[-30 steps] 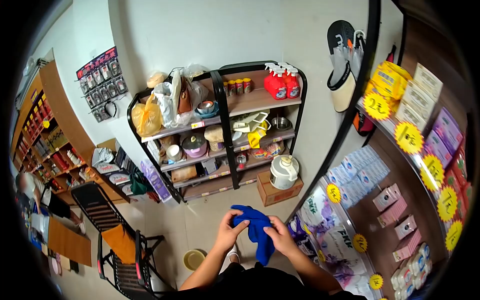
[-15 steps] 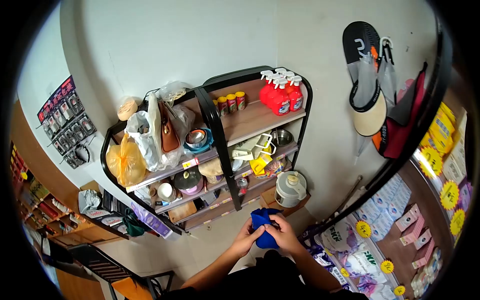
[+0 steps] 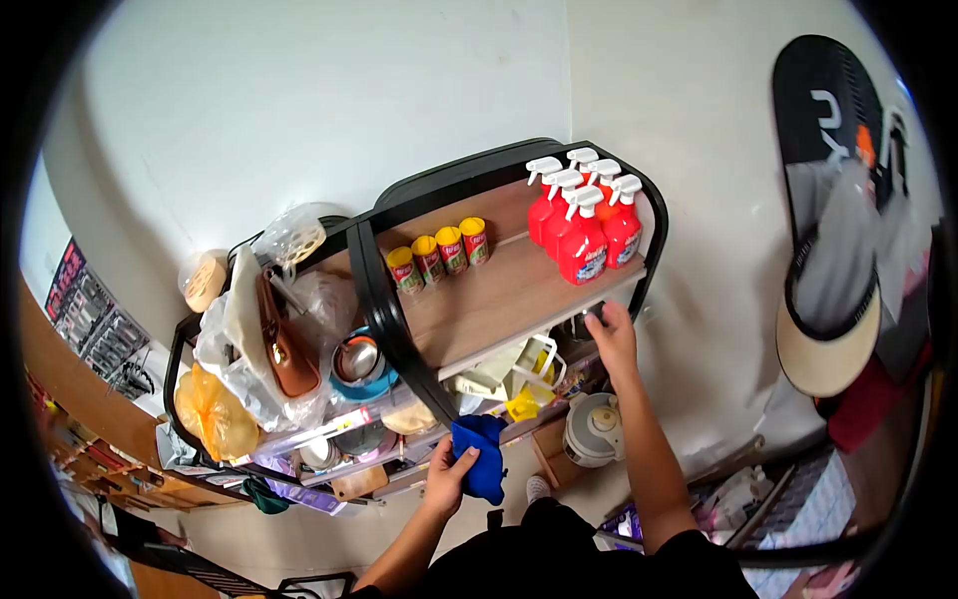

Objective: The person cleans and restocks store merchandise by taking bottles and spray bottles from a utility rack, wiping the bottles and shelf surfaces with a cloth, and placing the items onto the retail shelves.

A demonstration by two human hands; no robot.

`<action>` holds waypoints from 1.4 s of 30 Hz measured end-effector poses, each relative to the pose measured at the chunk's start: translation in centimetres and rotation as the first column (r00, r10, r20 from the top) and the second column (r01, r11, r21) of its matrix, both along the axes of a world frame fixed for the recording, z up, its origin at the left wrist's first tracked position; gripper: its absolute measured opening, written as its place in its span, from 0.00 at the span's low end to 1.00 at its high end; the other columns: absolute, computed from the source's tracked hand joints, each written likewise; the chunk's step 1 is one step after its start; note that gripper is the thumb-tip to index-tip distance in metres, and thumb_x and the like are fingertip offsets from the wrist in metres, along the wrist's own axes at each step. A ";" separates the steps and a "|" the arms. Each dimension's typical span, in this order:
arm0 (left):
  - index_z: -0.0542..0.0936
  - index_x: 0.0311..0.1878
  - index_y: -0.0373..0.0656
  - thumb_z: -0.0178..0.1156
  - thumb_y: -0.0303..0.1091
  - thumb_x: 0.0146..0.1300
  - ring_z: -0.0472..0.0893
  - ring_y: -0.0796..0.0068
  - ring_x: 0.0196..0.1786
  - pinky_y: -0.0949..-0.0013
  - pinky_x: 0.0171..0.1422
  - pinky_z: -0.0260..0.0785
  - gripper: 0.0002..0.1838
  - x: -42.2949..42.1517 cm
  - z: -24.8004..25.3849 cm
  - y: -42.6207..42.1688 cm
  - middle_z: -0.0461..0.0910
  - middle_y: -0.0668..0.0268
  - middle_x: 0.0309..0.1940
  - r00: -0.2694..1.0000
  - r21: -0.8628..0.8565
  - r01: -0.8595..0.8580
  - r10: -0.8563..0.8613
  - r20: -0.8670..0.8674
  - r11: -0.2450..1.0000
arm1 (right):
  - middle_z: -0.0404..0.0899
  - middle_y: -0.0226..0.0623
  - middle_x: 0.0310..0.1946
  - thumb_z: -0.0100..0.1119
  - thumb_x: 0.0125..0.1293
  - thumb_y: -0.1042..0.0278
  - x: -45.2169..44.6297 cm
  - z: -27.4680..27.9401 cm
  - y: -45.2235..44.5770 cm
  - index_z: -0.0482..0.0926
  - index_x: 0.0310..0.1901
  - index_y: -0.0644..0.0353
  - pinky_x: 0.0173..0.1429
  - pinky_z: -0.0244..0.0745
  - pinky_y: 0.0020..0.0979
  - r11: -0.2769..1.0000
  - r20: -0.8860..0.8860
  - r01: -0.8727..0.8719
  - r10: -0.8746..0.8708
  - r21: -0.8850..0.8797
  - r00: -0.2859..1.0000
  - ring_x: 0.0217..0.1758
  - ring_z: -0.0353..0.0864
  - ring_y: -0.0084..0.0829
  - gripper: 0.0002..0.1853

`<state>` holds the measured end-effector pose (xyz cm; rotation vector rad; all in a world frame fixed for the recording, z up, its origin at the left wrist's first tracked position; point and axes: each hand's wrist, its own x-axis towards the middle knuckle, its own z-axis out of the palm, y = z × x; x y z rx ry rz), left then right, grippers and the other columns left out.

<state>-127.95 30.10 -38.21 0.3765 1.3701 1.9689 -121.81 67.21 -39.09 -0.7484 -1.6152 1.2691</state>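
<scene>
My left hand [image 3: 446, 479] grips a bunched blue cloth [image 3: 481, 457] in front of the shelf unit. My right hand [image 3: 613, 337] is raised at the right end of the upper shelf [image 3: 499, 299], just below its front edge, with fingers apart and nothing seen in it. Behind it on that shelf stand several red spray bottles [image 3: 587, 238] with white triggers. To their left, several small cans with yellow lids [image 3: 450, 251] stand in a row. A metal pot [image 3: 576, 326] on the level below is partly hidden by my right hand.
A brown handbag [image 3: 287, 344], plastic bags and bowls [image 3: 357, 359] fill the left shelf. White and yellow items [image 3: 519, 374] lie below the upper shelf. A rice cooker [image 3: 595, 429] stands on a box at the lower right. A cap [image 3: 828, 339] hangs on the right wall.
The shelf looks nearer. My right hand has let go of the blue cloth and moved up and right to the shelf edge. The cloth stays in my left hand, which has shifted left.
</scene>
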 end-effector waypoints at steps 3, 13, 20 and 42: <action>0.74 0.58 0.42 0.63 0.30 0.71 0.81 0.75 0.51 0.66 0.58 0.76 0.16 -2.8 1.6 4.7 0.81 0.66 0.49 1.000 0.005 -0.010 0.010 -0.014 1.000 | 0.72 0.57 0.63 0.74 0.60 0.54 -6.1 1.7 9.3 0.67 0.67 0.71 0.72 0.65 0.44 0.947 0.018 0.084 -0.094 0.309 0.995 0.68 0.72 0.50 0.41; 0.72 0.61 0.40 0.62 0.28 0.71 0.82 0.73 0.51 0.63 0.58 0.78 0.17 -7.5 2.7 12.2 0.81 0.64 0.50 0.998 0.029 0.013 -0.014 0.054 0.999 | 0.74 0.58 0.61 0.71 0.58 0.48 -12.8 4.0 17.0 0.70 0.65 0.68 0.71 0.66 0.49 0.911 0.288 0.176 -0.293 0.372 0.912 0.65 0.72 0.56 0.40; 0.72 0.61 0.40 0.62 0.30 0.71 0.84 0.70 0.48 0.63 0.56 0.79 0.18 -9.6 2.6 13.8 0.82 0.62 0.49 0.992 0.007 0.110 -0.110 0.067 0.994 | 0.76 0.57 0.57 0.72 0.57 0.48 -13.6 3.7 16.0 0.74 0.59 0.68 0.69 0.66 0.50 0.845 0.282 0.171 -0.350 0.507 0.893 0.62 0.73 0.56 0.36; 0.75 0.58 0.41 0.63 0.30 0.70 0.80 0.76 0.51 0.66 0.59 0.75 0.16 -12.9 0.6 14.1 0.81 0.66 0.49 0.987 0.035 0.115 -0.119 0.113 0.993 | 0.78 0.55 0.54 0.72 0.57 0.51 -25.9 4.5 9.6 0.76 0.57 0.69 0.65 0.70 0.50 0.862 0.316 0.071 -0.259 0.502 0.913 0.59 0.75 0.57 0.34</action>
